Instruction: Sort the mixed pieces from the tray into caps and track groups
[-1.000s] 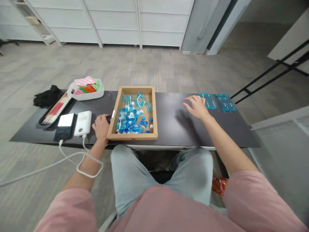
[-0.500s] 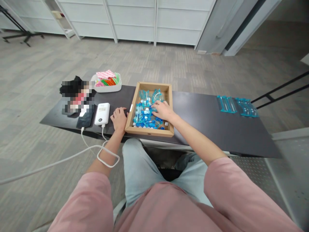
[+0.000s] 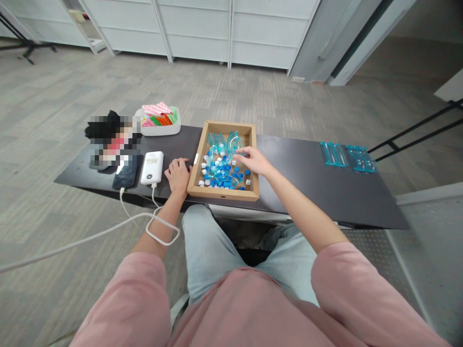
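A shallow cardboard box (image 3: pixel 223 193) sits on the dark table in front of me. Inside lie clear light-blue plastic pieces (image 3: pixel 235 140), several dark blue pieces (image 3: pixel 226 180) and small white cubes (image 3: pixel 248 182). My right hand (image 3: pixel 255 161) hovers over the right part of the box, fingers bent and a little apart, close above a white cube; no held thing shows in them. My left hand (image 3: pixel 178 174) lies on the tabletop against the left side of the box, fingers spread and holding nothing.
A white power bank (image 3: pixel 152 167) and a black phone (image 3: pixel 126 172), both cabled, lie left of my left hand. Behind them stands a white basket (image 3: pixel 161 130) of colourful items. Light-blue plastic tube-like pieces (image 3: pixel 334 154) lie on the table's right part (image 3: pixel 307 188).
My right hand has lifted off the pile and moved slightly right, its fingertips closer together. The pieces in the box are more spread out. My left hand stays beside the box.
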`<state>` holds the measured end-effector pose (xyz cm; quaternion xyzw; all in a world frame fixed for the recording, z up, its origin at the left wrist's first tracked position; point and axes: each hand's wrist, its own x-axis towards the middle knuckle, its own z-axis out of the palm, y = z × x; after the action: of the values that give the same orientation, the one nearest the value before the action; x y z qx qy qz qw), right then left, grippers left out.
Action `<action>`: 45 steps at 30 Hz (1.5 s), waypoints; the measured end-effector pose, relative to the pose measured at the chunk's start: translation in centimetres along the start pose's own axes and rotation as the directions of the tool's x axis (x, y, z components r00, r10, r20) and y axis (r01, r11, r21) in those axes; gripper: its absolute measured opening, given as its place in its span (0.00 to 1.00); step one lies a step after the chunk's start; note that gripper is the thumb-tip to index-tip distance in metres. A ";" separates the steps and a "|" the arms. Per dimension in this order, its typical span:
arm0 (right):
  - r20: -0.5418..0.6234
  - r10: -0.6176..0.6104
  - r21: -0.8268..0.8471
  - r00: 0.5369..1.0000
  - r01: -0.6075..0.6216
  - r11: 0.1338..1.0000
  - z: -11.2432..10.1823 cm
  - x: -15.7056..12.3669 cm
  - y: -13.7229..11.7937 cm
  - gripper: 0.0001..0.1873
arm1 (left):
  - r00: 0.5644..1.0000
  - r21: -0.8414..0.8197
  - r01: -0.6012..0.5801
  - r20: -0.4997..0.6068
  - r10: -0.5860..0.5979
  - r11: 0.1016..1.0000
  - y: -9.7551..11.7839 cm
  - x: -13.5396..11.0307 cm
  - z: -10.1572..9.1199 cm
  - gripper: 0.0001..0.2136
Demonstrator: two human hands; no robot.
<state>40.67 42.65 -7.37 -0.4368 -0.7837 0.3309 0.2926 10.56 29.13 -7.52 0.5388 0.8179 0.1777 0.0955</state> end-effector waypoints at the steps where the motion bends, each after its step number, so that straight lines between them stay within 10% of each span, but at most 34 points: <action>1: -0.019 -0.002 0.012 1.000 0.003 1.000 -0.1 -0.3 0.1 0.22 | 1.000 0.000 -0.001 -0.001 0.001 1.000 0.1 0.0 -0.1 0.21; 12: -0.156 -0.123 0.124 0.980 0.143 0.982 0.1 -4.0 0.4 0.25 | 1.000 0.013 0.026 0.001 -0.026 1.000 0.5 -0.2 -0.6 0.23; 26: -0.325 -0.158 -0.183 0.933 0.102 0.978 -4.2 -8.7 4.5 0.17 | 0.999 0.077 0.040 -0.027 -0.038 0.996 0.1 0.2 0.4 0.21; 45: -0.117 -0.206 -0.413 0.971 0.141 0.900 -4.3 -12.7 4.7 0.17 | 0.998 0.080 0.034 -0.057 -0.030 0.996 0.0 0.4 0.6 0.21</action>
<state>51.89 34.47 -10.52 -0.4404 -0.8450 0.0998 0.2863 10.59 29.60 -8.11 0.5239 0.8353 0.1578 0.0537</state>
